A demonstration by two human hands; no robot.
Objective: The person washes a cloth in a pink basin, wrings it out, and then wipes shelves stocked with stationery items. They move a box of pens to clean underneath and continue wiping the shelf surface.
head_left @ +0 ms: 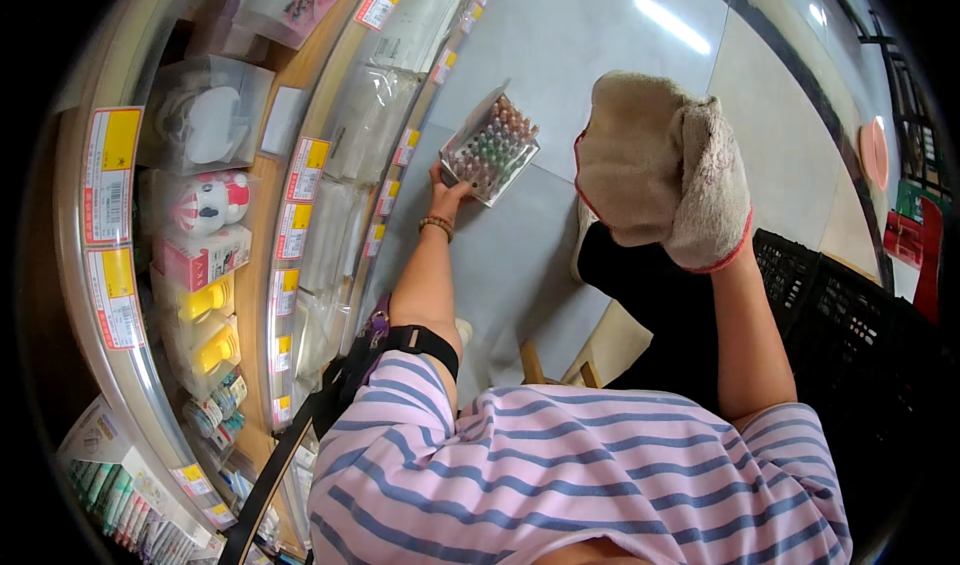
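At the far end of my outstretched left arm, my left hand (448, 197) grips the near corner of an open-topped display box (469, 145). The box is tilted and packed with rows of pens (496, 143) with brownish, green and pinkish ends. It is held above the grey tiled floor, beside the shelf edge. My raised right hand is covered by a thick beige cloth (637, 160) with red edging, which hangs folded over it down to the wrist. The fingers inside are hidden. Nothing else touches the cloth.
Shelves with price labels (304, 167) line the left, stocked with clear-packed bags (375, 122), a cat-faced item (214, 203) and yellow items (214, 347). Black plastic crates (840, 317) stand at right. Wooden stool legs (532, 362) show beneath me. A pink basin (874, 152) sits far right.
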